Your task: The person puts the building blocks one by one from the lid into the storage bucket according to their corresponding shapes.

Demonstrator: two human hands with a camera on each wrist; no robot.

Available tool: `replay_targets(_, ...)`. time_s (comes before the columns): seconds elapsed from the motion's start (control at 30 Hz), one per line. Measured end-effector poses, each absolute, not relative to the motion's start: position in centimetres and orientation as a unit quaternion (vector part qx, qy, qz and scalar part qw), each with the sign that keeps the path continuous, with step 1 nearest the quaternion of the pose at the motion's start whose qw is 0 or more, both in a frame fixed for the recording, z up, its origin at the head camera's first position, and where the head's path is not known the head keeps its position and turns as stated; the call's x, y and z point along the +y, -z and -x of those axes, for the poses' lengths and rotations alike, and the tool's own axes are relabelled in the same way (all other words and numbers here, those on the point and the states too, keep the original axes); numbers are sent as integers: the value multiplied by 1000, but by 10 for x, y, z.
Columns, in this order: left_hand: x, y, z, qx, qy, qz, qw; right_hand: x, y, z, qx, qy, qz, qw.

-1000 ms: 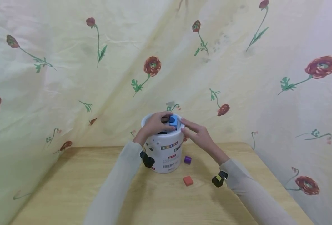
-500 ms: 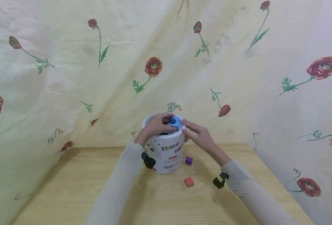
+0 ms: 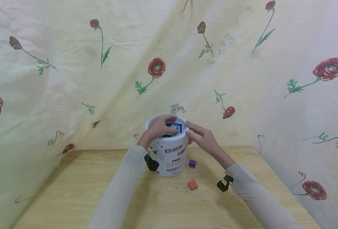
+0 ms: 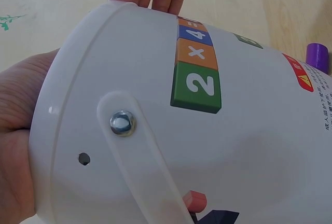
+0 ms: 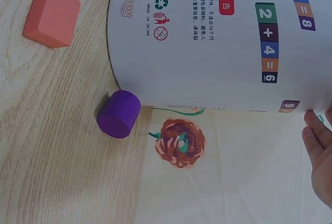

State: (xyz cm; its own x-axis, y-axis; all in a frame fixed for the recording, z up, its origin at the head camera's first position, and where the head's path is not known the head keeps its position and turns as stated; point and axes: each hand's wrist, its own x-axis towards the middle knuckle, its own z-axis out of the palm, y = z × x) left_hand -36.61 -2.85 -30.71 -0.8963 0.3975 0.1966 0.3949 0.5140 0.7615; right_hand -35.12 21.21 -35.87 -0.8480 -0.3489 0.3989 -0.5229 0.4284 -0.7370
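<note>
A white bucket (image 3: pixel 169 159) stands upright on the table, printed with coloured number tiles. My left hand (image 3: pixel 158 126) reaches over its open top with thumb and fingers apart, and the rim hides part of that hand in the left wrist view. Beside the thumb, a light blue block (image 3: pixel 178 128) shows low within a dark-edged square in the bucket's recessed top. My right hand (image 3: pixel 203 138) touches the bucket's right side near the rim with extended fingers. A purple cylinder block (image 5: pixel 119 114) and a red square block (image 5: pixel 52 15) lie in front of the bucket, to its right.
The wooden table (image 3: pixel 100 190) ends against a flowered cloth (image 3: pixel 123 63) hanging behind it. A pale handle strap (image 4: pixel 140 156) is fixed to the bucket's side. Small black cameras are worn on both wrists.
The blue block has dropped from between my left thumb and fingers down into the bucket's top. Both hands stay almost where they were.
</note>
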Motion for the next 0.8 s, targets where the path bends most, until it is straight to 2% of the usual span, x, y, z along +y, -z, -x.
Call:
replay_targets(0.53,-28,308,367,865,-448,-227,7,213,362,352,-844,-468,-249,85)
replay_targets(0.8,-29,308,367,860,-456,-226,-30,213,359,353,-850,-456,-248,90)
